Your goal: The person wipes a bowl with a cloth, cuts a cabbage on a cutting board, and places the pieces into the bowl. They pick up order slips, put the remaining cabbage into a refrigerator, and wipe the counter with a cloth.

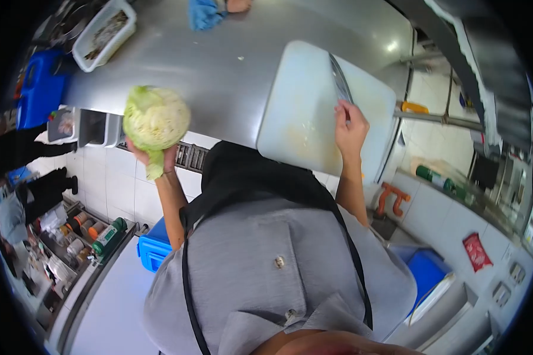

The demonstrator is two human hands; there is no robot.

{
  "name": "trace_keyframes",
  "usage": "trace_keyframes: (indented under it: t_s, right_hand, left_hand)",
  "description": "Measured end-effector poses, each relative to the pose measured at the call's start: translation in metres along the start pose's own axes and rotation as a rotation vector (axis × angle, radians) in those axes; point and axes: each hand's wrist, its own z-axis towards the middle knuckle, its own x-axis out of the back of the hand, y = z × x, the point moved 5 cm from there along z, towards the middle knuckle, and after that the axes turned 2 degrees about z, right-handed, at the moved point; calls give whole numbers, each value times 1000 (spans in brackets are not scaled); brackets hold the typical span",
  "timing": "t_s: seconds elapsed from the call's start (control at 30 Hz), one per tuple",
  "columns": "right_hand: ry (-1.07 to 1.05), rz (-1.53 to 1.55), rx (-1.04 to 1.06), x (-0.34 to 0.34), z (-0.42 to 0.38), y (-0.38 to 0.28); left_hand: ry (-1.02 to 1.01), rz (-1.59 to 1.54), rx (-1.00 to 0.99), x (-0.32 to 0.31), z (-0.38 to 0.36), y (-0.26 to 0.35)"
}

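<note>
My left hand (pixel 137 152) holds a pale green cabbage (pixel 156 118) from underneath, lifted in front of the near edge of the steel table (pixel 219 65). A loose outer leaf hangs down below my wrist. My right hand (pixel 350 127) grips the handle of a long knife (pixel 340 80). Its blade lies on a white cutting board (pixel 302 112) and points away from me. The board carries faint pale scraps and nothing else.
At the table's far edge another person's hand (pixel 238 5) rests by a blue cloth (pixel 204 13). A white tray (pixel 103 32) sits at the far left, beside a blue container (pixel 38 89). A blue crate (pixel 154 245) stands on the floor below.
</note>
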Motion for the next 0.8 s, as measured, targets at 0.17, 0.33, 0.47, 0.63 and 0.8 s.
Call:
trace_keyframes:
  t_s: [0.17,0.33,0.47,0.63,0.8]
  right_hand:
    - [-60,50,-47,21,18,8]
    - [-309,144,127,2,30,6]
    - [-608,146,369,-22,20,-30]
    - [-927,202,623,-66,-25,-70]
    - [-1222,274,898,-89,-93,-105]
  left_hand:
    - [96,30,-122,4,-49,-5]
    - [282,-109,-298,26,-133,-33]
    - [315,-335,-293,42,-209,-76]
    - [264,-465,-305,56,-291,-125]
    - [252,-650,-438,45,-359,-169]
